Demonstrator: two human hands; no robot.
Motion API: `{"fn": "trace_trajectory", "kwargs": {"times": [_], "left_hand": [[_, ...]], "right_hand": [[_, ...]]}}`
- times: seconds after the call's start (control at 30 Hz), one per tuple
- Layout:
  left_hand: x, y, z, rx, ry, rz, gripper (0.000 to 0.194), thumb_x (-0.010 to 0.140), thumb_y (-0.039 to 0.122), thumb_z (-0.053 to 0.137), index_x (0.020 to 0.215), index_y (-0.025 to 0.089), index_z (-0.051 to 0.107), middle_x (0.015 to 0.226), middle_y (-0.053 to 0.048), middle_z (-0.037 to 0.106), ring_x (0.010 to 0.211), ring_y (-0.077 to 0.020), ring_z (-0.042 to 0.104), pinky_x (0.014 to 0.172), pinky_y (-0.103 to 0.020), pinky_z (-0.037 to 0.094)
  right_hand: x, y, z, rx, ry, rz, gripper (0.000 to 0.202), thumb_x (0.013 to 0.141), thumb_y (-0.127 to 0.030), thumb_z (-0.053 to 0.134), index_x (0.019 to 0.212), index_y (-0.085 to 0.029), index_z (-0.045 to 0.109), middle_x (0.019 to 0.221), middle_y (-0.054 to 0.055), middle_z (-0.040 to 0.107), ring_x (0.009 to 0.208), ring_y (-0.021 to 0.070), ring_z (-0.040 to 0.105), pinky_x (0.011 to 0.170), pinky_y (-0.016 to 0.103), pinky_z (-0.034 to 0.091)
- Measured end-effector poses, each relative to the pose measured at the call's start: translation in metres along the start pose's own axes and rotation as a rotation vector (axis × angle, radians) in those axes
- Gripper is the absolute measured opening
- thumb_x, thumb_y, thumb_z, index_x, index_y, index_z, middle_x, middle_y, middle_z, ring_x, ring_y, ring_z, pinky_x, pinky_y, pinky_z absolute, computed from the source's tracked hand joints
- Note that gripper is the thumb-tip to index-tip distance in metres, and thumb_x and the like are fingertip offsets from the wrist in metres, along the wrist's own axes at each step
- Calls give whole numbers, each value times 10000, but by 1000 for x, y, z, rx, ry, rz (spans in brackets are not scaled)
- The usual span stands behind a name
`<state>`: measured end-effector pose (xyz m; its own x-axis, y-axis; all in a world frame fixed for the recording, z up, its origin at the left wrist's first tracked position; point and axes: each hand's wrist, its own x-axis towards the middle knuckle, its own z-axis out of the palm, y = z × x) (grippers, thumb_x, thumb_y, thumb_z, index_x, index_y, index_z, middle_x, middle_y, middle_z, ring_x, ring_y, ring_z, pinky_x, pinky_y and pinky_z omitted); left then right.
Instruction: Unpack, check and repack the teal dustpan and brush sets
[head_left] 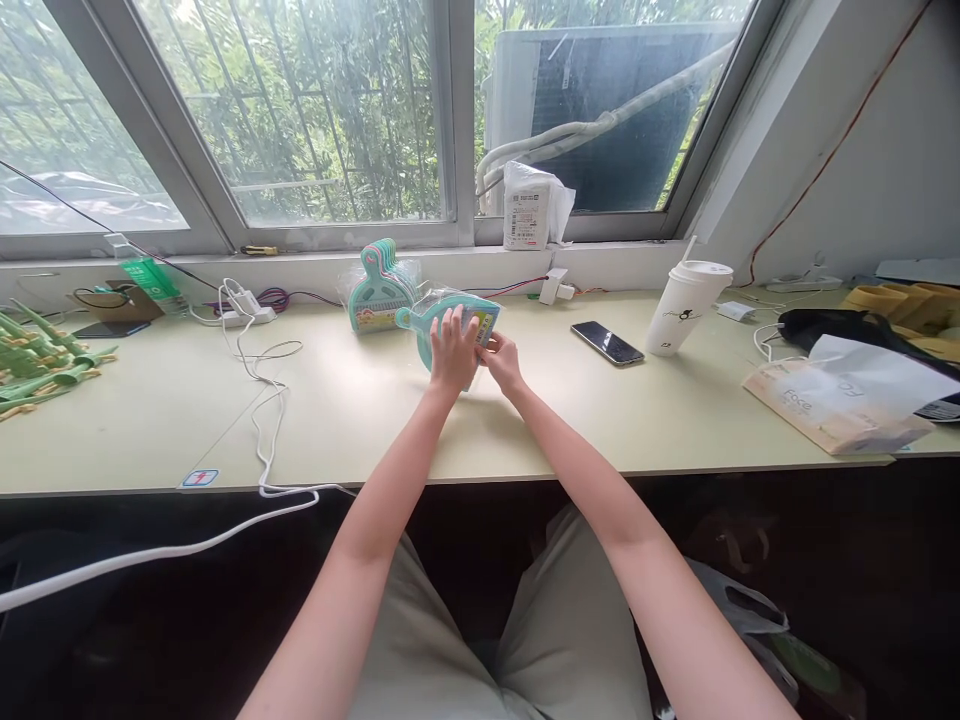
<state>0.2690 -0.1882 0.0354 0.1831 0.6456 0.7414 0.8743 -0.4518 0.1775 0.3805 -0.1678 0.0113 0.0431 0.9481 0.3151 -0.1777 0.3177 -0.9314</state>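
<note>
A teal paddle-shaped toy in clear wrapping (442, 318) lies flat on the pale desk (337, 420), its handle pointing left. My left hand (452, 350) presses down on top of it, fingers spread over the pack. At the pack's right edge my right hand (502, 362) pinches the wrapper near its printed label. Just behind and to the left, a stack of the same teal and pink toys (379, 290) leans against the window ledge.
A black phone (607, 343) and a white lidded cup with straw (686, 305) stand to the right. A paper bag (840, 405) lies at the far right. White cables (262, 400) trail over the desk's front edge. Green plastic pieces (41, 365) pile at far left.
</note>
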Motion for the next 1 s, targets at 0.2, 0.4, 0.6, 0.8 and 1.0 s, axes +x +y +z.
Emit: {"fn": "trace_trajectory", "kwargs": {"times": [0.2, 0.4, 0.6, 0.8, 1.0], "left_hand": [[1, -10, 3, -51, 35, -43, 495, 924, 191, 468, 1416, 212, 517, 1597, -109, 315, 1506, -339, 170, 1225, -564, 95], [4, -13, 6, -186, -81, 93, 550, 933, 100, 334, 1467, 165, 450, 1625, -108, 251, 1525, -265, 121, 1211, -467, 259], [-3, 1, 9, -356, -161, 252, 638, 904, 46, 288, 1493, 254, 416, 1636, -31, 232, 1529, -224, 60, 1194, -472, 300], [-3, 9, -1, -455, 372, -235, 538, 980, 238, 400, 1513, 203, 334, 1630, -119, 219, 1533, -261, 62, 1238, -542, 79], [8, -14, 12, -1232, 34, -698, 583, 940, 525, 510, 1393, 162, 453, 1393, -181, 549, 1300, -284, 532, 1071, -470, 436]], "right_hand": [[0, 1, 0, -29, -21, -13, 395, 662, -397, 811, 960, -188, 655, 844, 35, 734, 724, 175, 674, 704, 364, 606], [0, -3, -2, -17, -22, -25, 332, 671, -349, 766, 934, -179, 656, 766, 14, 714, 700, 161, 657, 668, 320, 590], [-4, -8, -1, 29, 21, -37, 284, 665, -237, 708, 938, -167, 673, 748, 7, 719, 728, 179, 669, 691, 324, 582], [1, -8, -6, 249, 92, 24, 253, 694, -224, 763, 919, -176, 659, 835, 28, 743, 775, 173, 692, 788, 361, 608], [9, -2, -17, 380, 186, 96, 250, 702, -182, 795, 899, -179, 641, 913, 41, 742, 869, 187, 715, 893, 387, 604]]}}
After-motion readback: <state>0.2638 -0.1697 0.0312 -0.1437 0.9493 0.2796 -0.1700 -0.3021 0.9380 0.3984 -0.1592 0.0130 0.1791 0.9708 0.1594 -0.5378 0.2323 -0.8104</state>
